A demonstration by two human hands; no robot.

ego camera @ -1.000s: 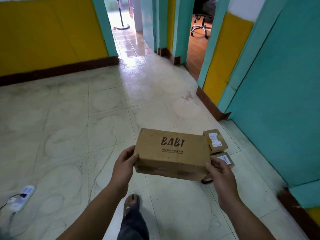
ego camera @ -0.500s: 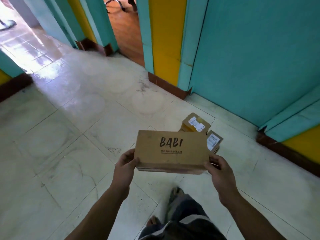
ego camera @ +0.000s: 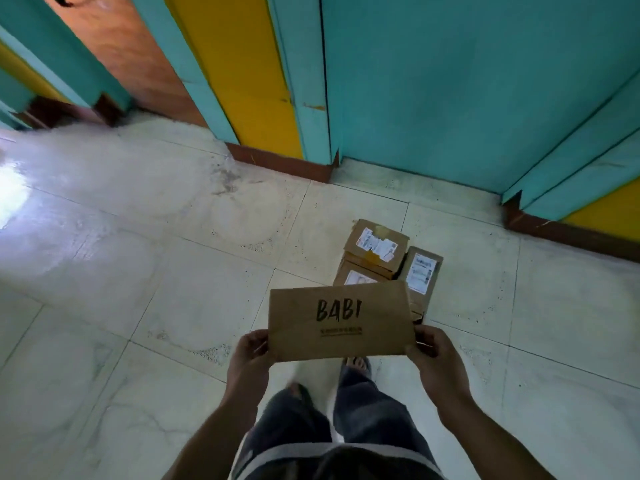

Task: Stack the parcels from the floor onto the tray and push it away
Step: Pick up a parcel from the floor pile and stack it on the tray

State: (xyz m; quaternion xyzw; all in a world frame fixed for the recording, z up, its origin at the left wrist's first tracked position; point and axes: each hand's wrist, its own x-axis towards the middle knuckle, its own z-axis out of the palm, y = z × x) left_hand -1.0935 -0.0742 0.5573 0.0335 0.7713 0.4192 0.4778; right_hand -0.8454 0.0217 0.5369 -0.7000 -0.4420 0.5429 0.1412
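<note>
A person holds a brown cardboard parcel (ego camera: pixel 341 322) marked BABI in the air above their feet. The left hand (ego camera: pixel 249 355) curls round its left edge and the right hand (ego camera: pixel 434 355) round its right edge. Just beyond it, three smaller labelled parcels (ego camera: pixel 375 244) sit clustered on the tiled floor (ego camera: pixel 173 271), near the teal door (ego camera: pixel 450 81).

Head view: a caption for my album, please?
Left hand and right hand hold a BABI box above labelled parcels on the tiled floor.
</note>
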